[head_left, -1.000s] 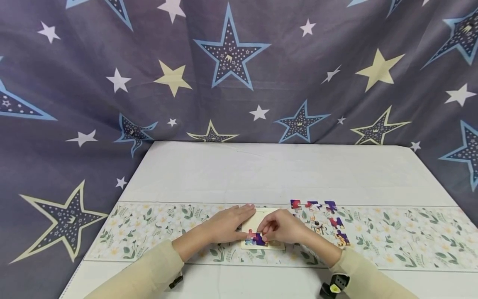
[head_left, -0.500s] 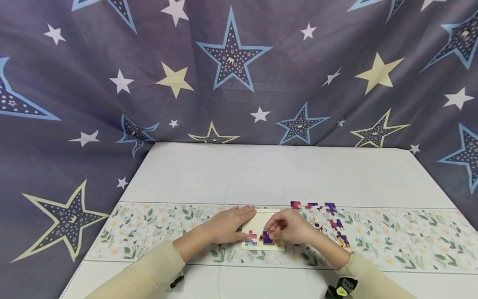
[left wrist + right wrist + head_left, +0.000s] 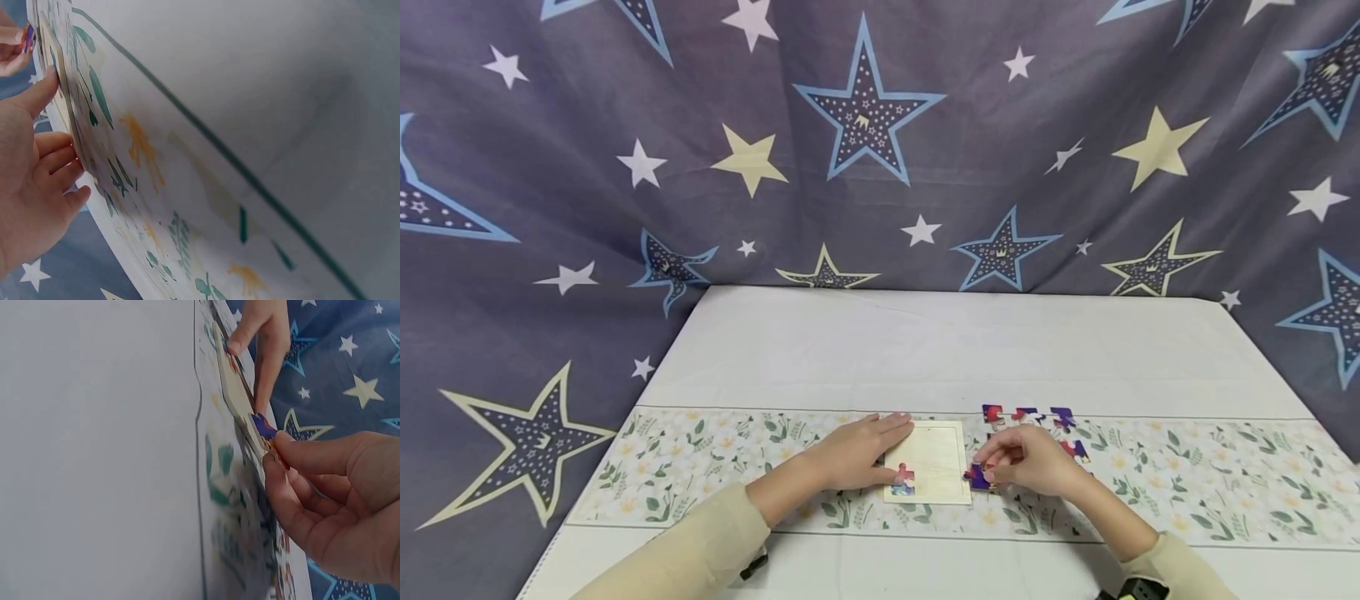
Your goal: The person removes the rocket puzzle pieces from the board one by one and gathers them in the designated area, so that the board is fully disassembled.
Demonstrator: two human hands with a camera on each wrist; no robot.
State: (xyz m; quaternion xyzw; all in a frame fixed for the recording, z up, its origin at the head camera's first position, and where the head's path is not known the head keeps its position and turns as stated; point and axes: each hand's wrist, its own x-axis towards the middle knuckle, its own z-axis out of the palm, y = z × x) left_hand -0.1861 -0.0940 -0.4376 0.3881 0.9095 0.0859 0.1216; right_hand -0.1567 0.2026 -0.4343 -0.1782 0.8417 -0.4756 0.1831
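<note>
A pale wooden puzzle tray (image 3: 942, 458) lies on the floral strip, with one red and blue jigsaw piece (image 3: 904, 481) in its near left corner. My left hand (image 3: 859, 450) rests along the tray's left side, fingers extended over the edge and thumb on that corner piece. My right hand (image 3: 1026, 460) pinches a purple jigsaw piece (image 3: 265, 427) between thumb and fingers, just past the tray's right edge. In the left wrist view the left fingers (image 3: 59, 159) lie against the tray's side. The right hand hides some of the loose pieces behind it.
Several loose jigsaw pieces (image 3: 1062, 416) lie to the right of the tray, in purple and red. A floral runner (image 3: 1187, 475) crosses the white table (image 3: 962, 350). A star-printed curtain (image 3: 820, 200) hangs behind the table.
My right hand has lifted the purple piece from beside the corner piece and carried it right, off the tray. The left hand has stayed in place.
</note>
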